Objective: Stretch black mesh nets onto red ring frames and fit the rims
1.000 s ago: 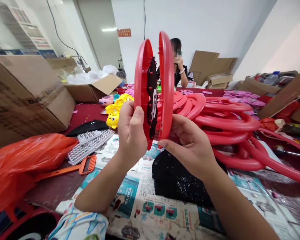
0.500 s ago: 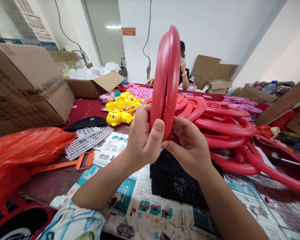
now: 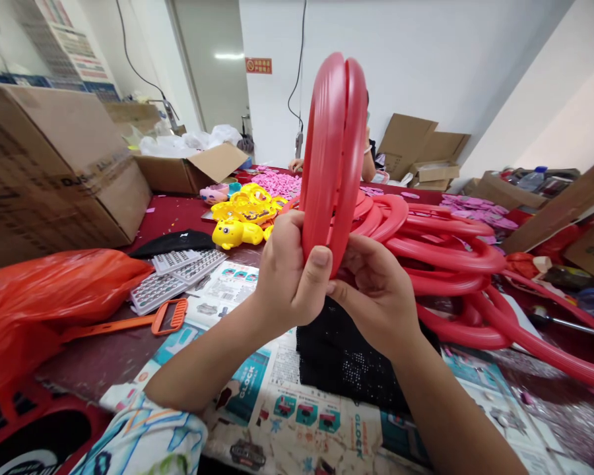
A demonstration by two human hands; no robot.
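A red plastic ring [image 3: 323, 152] in two halves stands nearly edge-on, upright, in front of me. A narrow gap runs between the halves up to the top. My left hand [image 3: 292, 280] is closed around its lower left side, with the thumb across the front. Fingers of my right hand [image 3: 379, 293] grip the lower right side from behind, its thumb near the bottom edge. The right fingertips are partly hidden by the ring. Beneath my hands lies a black cloth [image 3: 346, 359] with shiny dots, on printed cardboard sheets [image 3: 277, 389].
Red rings [image 3: 445, 257] are piled on the right. Yellow toy parts [image 3: 240, 231], button-like trays [image 3: 175, 280] and an orange bag [image 3: 54, 290] sit to the left. A large carton [image 3: 59, 171] stands far left. Across the table is another person's hand [image 3: 296, 165], near pink pieces [image 3: 277, 183].
The ring has turned and tipped slightly to the right. The gap between its halves now shows wider at the top. Both hands keep their hold.
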